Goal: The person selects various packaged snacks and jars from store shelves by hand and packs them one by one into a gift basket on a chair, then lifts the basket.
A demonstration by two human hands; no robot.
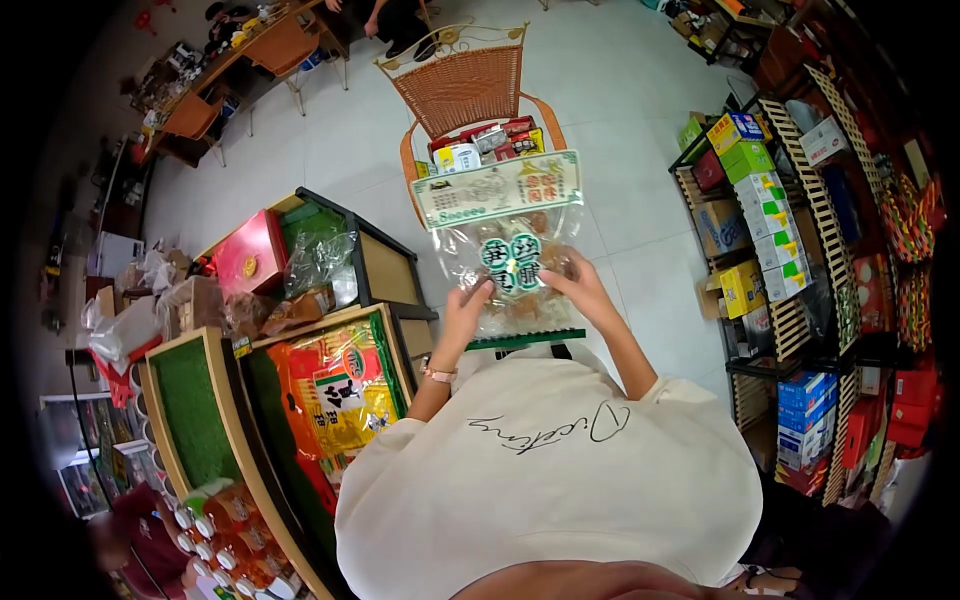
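A large clear plastic snack bag [460,265] with a pale green printed top band and dark green round characters is held out in front of my chest. My left hand [465,315] grips its left side, thumb on the front. On the opposite side my right hand [585,295] holds the same bag, its thumb also pressed on the front. The fingers behind the bag are mostly hidden. Brownish pieces show through the plastic. Just beyond the bag stands a wicker chair [460,92] with several small packets [492,140] on its seat.
To the left, green-lined display shelves [195,400] hold a large red-and-yellow packet [345,390], a red box [250,250] and several orange-filled jars [235,535]. Slatted racks [790,330] with stacked cartons [775,235] stand at right. Another person [400,20] is at the far end.
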